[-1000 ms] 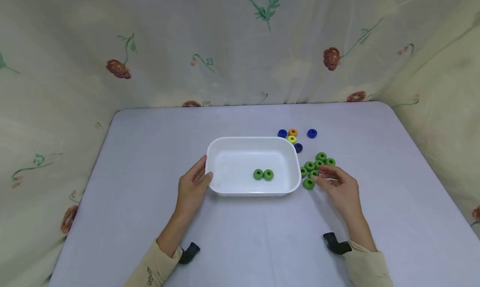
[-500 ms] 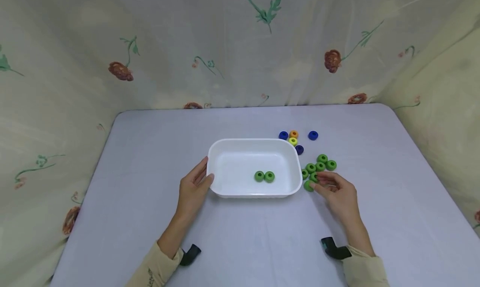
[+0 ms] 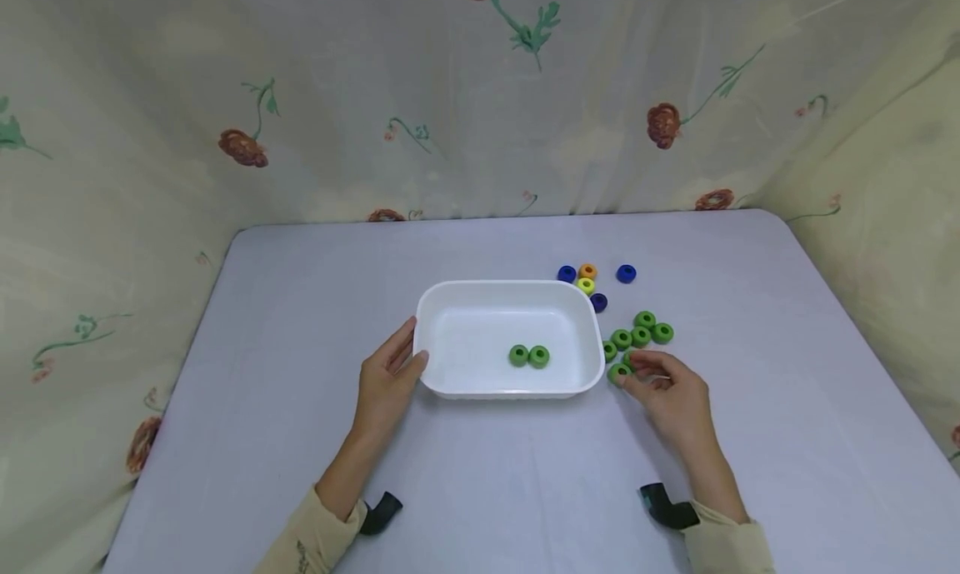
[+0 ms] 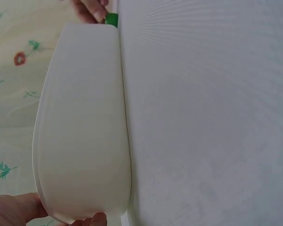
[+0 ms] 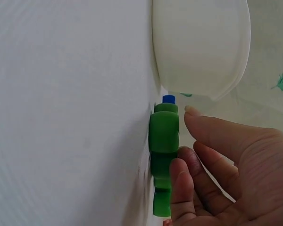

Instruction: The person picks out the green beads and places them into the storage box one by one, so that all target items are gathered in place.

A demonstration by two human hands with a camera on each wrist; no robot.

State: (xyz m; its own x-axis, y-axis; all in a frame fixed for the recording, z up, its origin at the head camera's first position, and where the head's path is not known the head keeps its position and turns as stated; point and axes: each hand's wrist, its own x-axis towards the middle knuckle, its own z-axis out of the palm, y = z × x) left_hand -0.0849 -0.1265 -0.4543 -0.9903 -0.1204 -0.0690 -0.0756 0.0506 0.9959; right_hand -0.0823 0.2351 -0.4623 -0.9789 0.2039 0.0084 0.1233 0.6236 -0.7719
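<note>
A white plastic tray point(image 3: 510, 385) stands on the table, with two green beads point(image 3: 528, 356) lying inside it. My left hand point(image 3: 382, 391) holds the tray's left end, thumb at the rim and the other fingers against the outer wall. Just right of the tray lies a cluster of several green beads point(image 3: 641, 336). My right hand point(image 3: 678, 403) hovers over the nearest green bead point(image 3: 618, 373), thumb and fingers bent but apart. In the right wrist view, the thumb point(image 5: 217, 132) stands slightly off the beads, while other fingertips come close to them; contact is unclear.
Behind the tray's right corner lie an orange bead point(image 3: 587, 271), a yellow bead point(image 3: 586, 286) and several blue beads point(image 3: 626, 273). The table point(image 3: 480, 491) has a pale cover. A flowered curtain point(image 3: 337, 99) hangs behind it and at both sides.
My right hand has shifted slightly toward the table's front and left, bringing its thumb over the nearest green bead. The left hand still holds the tray in place. The head view has tilted slightly.
</note>
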